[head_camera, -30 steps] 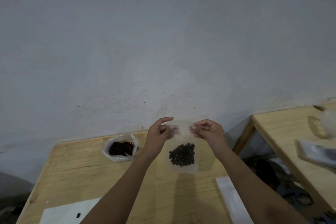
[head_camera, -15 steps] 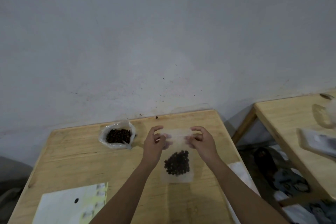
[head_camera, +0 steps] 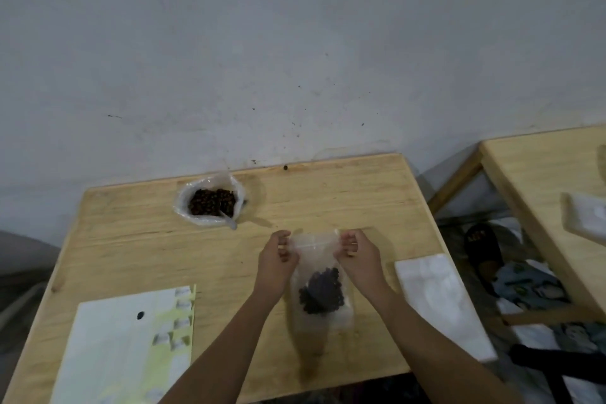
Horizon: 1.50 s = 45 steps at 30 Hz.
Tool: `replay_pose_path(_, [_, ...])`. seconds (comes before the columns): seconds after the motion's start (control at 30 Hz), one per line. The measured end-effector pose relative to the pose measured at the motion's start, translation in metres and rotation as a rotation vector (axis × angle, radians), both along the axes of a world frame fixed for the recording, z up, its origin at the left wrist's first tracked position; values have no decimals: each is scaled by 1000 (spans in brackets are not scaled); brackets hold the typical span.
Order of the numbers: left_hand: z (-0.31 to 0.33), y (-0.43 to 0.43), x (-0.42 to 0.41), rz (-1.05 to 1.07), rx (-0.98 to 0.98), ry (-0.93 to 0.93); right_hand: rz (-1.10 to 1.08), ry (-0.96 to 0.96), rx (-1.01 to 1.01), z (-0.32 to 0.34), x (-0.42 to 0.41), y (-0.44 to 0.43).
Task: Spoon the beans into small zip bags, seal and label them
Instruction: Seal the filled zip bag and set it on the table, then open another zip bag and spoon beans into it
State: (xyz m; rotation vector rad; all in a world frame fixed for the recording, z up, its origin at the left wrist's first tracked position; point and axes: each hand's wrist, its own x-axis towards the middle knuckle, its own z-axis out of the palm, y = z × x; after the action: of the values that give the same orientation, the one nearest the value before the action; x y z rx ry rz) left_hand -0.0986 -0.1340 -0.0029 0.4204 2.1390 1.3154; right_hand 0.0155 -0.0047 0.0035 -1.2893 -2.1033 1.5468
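A small clear zip bag (head_camera: pixel 319 275) with dark beans in its lower half hangs upright above the wooden table (head_camera: pixel 131 249). My left hand (head_camera: pixel 277 261) pinches the bag's top left corner. The top right corner is pinched by my right hand (head_camera: pixel 357 256). At the back of the table an open plastic bag of beans (head_camera: pixel 210 202) holds a white spoon (head_camera: pixel 228 220), whose handle sticks out toward the front. A label sheet (head_camera: pixel 131 348), white and pale yellow, lies at the front left.
A stack of white zip bags (head_camera: pixel 439 298) lies at the table's right edge. A second wooden table (head_camera: pixel 537 180) stands to the right with a white item on it. Clothes and a dark shoe lie on the floor between the tables. The wall is close behind.
The view has tilted down, so more of the table shows. Both hands have lowered the bag toward the table, and the fingers have moved from the middle of its top strip out to the corners.
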Motion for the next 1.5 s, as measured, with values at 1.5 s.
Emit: replay_pose_path(1.5, [-19, 103, 137, -660, -74, 272, -459, -101, 259, -2, 151, 59])
